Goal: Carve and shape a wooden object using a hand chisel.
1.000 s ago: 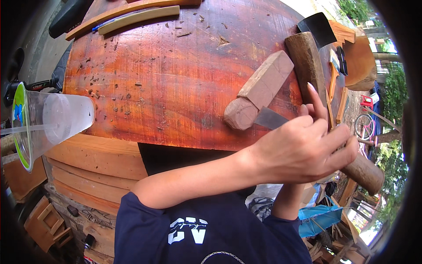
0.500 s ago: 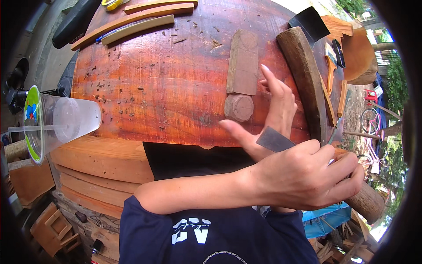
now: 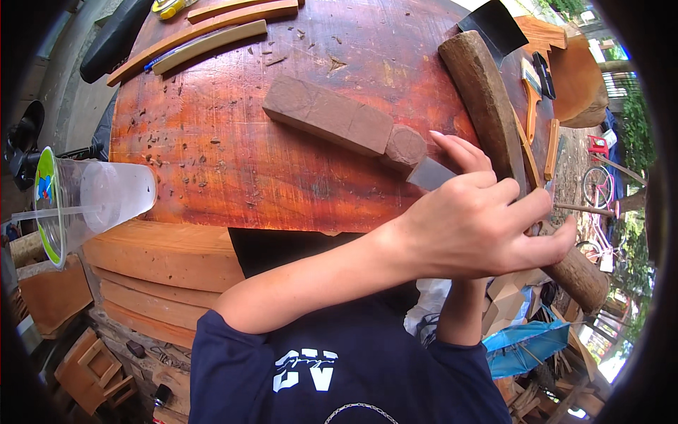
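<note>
My left hand (image 3: 473, 226) reaches across to the right, its fingers curled round a chisel (image 3: 431, 174) whose flat steel blade shows beside the knuckles. A thick round piece of wood (image 3: 578, 281) sticks out below that hand's fingers; whether it belongs to the chisel I cannot tell. The blade tip is close to the rounded end of a brown wooden block (image 3: 328, 116), which lies slantwise on the table. Just right of this end is my right hand (image 3: 465, 151), fingers loosely stretched, its palm and thumb hidden behind my left hand. Whether it touches the block is unclear.
A curved log (image 3: 484, 99) lies along the right of the table (image 3: 212, 162), near a black dustpan-like sheet (image 3: 498, 32) and a brush (image 3: 531, 99). Wooden strips (image 3: 212, 46) rest at the back left. A plastic cup (image 3: 99, 205) stands at the left edge.
The block has turned from pointing away to slanting toward the back left. My left hand and the blade have moved farther away, up to its rounded end, and now cover more of my right hand.
</note>
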Motion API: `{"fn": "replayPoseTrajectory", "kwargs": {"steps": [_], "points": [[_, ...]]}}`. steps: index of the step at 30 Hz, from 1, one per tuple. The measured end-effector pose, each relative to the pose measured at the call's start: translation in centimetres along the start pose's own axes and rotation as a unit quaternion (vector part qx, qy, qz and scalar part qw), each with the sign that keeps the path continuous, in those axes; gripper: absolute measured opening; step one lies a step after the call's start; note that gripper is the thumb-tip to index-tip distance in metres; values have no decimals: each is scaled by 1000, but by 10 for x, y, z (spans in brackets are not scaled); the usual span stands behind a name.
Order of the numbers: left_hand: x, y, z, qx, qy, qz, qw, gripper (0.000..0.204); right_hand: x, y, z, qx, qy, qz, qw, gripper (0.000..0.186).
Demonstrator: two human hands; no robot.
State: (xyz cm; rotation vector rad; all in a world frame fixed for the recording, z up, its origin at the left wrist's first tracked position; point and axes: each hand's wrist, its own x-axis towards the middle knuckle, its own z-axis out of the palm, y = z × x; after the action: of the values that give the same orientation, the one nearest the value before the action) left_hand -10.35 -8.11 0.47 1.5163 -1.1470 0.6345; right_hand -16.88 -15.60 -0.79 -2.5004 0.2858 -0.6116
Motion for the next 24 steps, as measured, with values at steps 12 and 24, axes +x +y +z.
{"fn": "replayPoseTrajectory", "kwargs": {"steps": [12, 24], "points": [[3, -40, 12, 36, 43, -41, 998, 36, -18, 56, -47, -100, 120, 93, 983, 59], [1, -43, 18, 95, 73, -26, 992, 41, -30, 71, -67, 39, 134, 188, 972, 50]]}}
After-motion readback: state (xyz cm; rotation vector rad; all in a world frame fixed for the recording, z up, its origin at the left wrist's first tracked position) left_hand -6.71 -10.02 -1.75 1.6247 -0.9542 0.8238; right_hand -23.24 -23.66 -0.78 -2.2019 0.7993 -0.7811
